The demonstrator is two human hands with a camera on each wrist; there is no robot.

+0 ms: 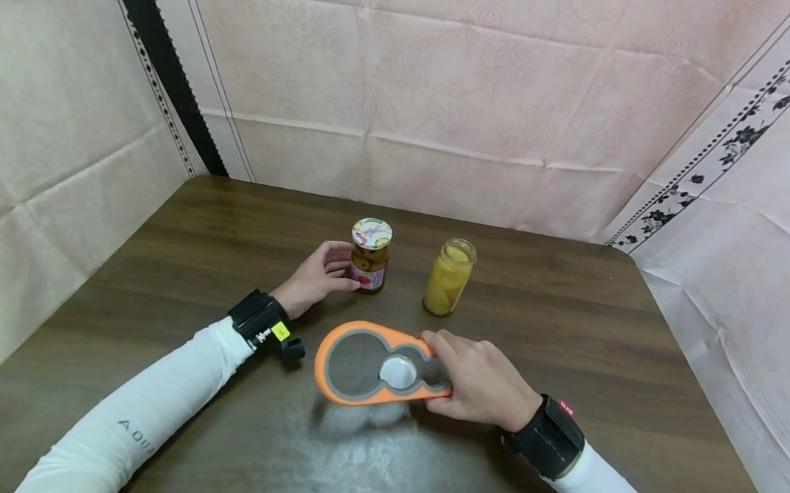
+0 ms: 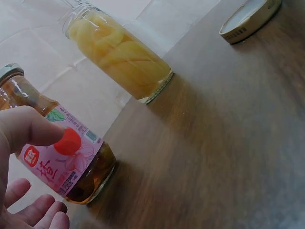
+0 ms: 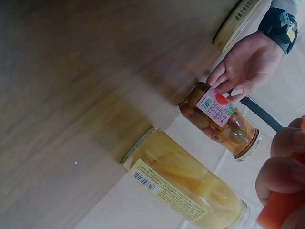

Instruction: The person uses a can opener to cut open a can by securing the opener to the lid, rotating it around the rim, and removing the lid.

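My left hand (image 1: pixel 322 276) is at the left side of a lidded jar (image 1: pixel 369 264) of dark round fruit with a pink label. Its fingers are loosely extended; the thumb lies before the label in the left wrist view, and whether it touches cannot be told. My right hand (image 1: pixel 478 379) grips the handle end of an orange and grey jar opener (image 1: pixel 335 400), held over the table. To the right of the lidded jar stands an open glass jar (image 1: pixel 448 280) of yellow fruit pieces. A loose lid (image 2: pixel 250 21) lies on the table, appearing as a white disc within the opener's outline in the head view.
The brown wooden table (image 1: pixel 237 217) carries both jars towards its far side. Pale cloth (image 1: pixel 442 79) hangs behind the table and at both sides. A black wrist camera mount (image 1: pixel 291 348) sticks out from the left wrist above the tabletop.
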